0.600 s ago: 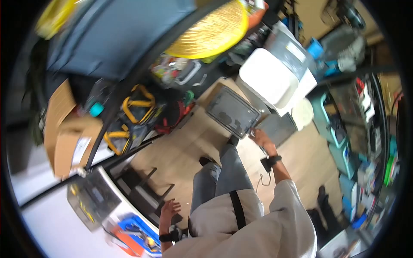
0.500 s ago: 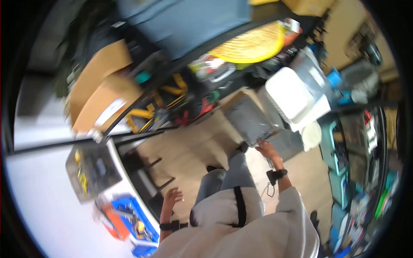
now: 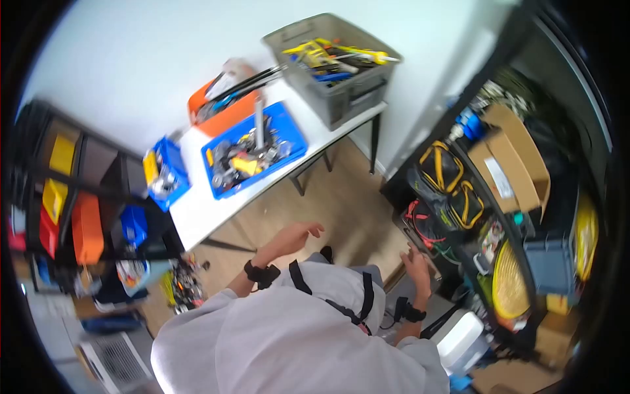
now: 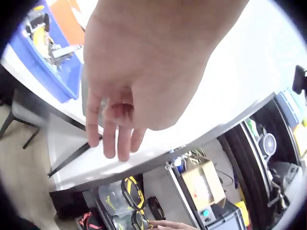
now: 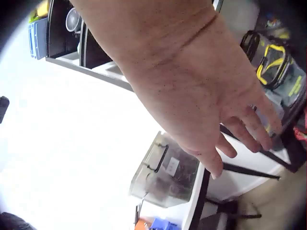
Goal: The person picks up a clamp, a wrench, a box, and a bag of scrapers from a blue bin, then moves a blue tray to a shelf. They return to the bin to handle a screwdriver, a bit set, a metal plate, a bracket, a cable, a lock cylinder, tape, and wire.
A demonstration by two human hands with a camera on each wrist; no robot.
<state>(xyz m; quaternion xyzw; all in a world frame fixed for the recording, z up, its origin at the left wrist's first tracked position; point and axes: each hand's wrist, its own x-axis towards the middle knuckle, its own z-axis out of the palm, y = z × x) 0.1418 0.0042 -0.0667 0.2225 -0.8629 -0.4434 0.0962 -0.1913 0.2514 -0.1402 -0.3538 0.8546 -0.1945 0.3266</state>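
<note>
My left hand [image 3: 292, 240] is held out in front of my body, near the front edge of a white table [image 3: 200, 220]. Its fingers hang loosely bent with nothing in them, as the left wrist view also shows. On the table, a blue tray [image 3: 298, 139] full of metal hardware and tools lies beyond that hand. Over on the right, my right hand [image 3: 417, 268] hangs near the low shelf with black-and-yellow tool bags [image 3: 469, 207]. In the right wrist view its fingers are relaxed and spread, holding nothing.
A grey plastic bin [image 3: 364, 98] of tools stands at the table's far end, beside an orange bin [image 3: 226, 121]. A small blue bin [image 3: 172, 197] sits at the near left. Shelving with a cardboard box [image 3: 508, 171] lines the right. Loose items [image 3: 187, 289] lie on the floor.
The view has swung round to face the table, which was at the lower left. My right hand has come away from the dark grey lidded container it was touching.
</note>
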